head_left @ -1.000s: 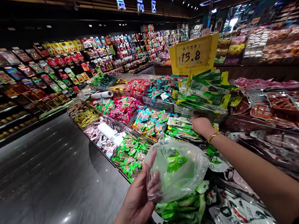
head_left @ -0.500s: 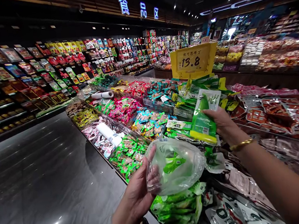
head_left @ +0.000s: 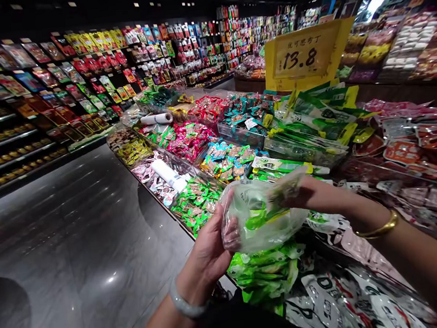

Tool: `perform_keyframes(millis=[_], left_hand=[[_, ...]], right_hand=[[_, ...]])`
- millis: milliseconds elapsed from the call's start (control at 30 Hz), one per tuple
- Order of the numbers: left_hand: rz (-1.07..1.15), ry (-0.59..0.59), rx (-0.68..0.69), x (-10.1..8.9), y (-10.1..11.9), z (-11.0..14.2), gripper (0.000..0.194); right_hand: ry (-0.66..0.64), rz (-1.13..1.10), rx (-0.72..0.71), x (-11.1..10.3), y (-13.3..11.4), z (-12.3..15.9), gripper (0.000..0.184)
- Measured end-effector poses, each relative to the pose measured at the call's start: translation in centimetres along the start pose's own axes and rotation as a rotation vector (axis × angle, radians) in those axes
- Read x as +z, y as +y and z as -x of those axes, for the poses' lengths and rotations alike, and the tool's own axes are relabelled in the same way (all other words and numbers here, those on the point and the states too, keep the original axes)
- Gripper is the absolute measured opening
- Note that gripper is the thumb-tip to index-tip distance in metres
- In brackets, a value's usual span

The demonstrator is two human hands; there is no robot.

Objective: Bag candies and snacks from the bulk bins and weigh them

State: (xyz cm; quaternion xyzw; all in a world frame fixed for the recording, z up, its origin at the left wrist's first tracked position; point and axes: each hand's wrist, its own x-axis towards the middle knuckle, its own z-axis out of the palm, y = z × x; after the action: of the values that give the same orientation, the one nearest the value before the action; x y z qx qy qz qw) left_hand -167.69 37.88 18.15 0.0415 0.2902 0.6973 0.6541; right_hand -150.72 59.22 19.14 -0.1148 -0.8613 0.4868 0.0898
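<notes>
My left hand (head_left: 208, 249) grips the rim of a clear plastic bag (head_left: 259, 239), its thumb and fingers spread along the bag's left side. Some green packaging shows through the film. At the mouth of the bag, my right hand (head_left: 315, 196) is closed on a snack packet (head_left: 289, 184), which is smeared by motion and partly inside the bag. Below the bag lies a heap of green snack packets (head_left: 268, 272). Behind it, other green and white packets (head_left: 276, 165) lie in the display.
Divided bins of wrapped snacks (head_left: 191, 141) stretch ahead. Two white rolls, one of them nearer (head_left: 168, 174), lie on the goods. A yellow price sign (head_left: 308, 56) stands over a pile of green pouches (head_left: 317, 114). Grey floor (head_left: 75, 238) runs along the left, before stocked wall shelves (head_left: 92, 78).
My right hand has brought the green packet down and left from above the display to the bag's mouth. My left hand still holds the bag. The view has tilted down.
</notes>
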Motion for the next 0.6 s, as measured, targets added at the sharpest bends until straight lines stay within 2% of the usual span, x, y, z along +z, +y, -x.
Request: perform_keyframes(millis=[67, 167, 267, 333, 467, 600], left_hand=[[-0.007, 0.006, 0.008, 0.3, -0.1, 0.0, 0.046], [-0.052, 0.037, 0.048, 0.5, -0.1, 0.1, 0.046], [-0.169, 0.092, 0.134, 0.4, -0.2, 0.1, 0.048], [-0.249, 0.128, 0.191, 0.4, -0.3, 0.2, 0.047], [-0.25, 0.131, 0.183, 1.2, -0.9, 0.3, 0.047], [-0.201, 0.095, 0.165, 2.5, -1.5, 0.2, 0.042]], right_hand=[[-0.056, 0.243, -0.059, 0.7, 0.2, -0.8, 0.02], [-0.073, 0.562, -0.119, 1.7, -0.2, -1.6, 0.024], [-0.057, 0.826, -0.096, 2.3, 0.0, -2.1, 0.028], [-0.083, 0.954, -0.028, 2.9, 0.5, -2.3, 0.029], [-0.168, 0.965, 0.113, 5.5, 1.7, -3.1, 0.03], [-0.144, 0.776, 0.061, 8.9, 2.3, -4.9, 0.027]])
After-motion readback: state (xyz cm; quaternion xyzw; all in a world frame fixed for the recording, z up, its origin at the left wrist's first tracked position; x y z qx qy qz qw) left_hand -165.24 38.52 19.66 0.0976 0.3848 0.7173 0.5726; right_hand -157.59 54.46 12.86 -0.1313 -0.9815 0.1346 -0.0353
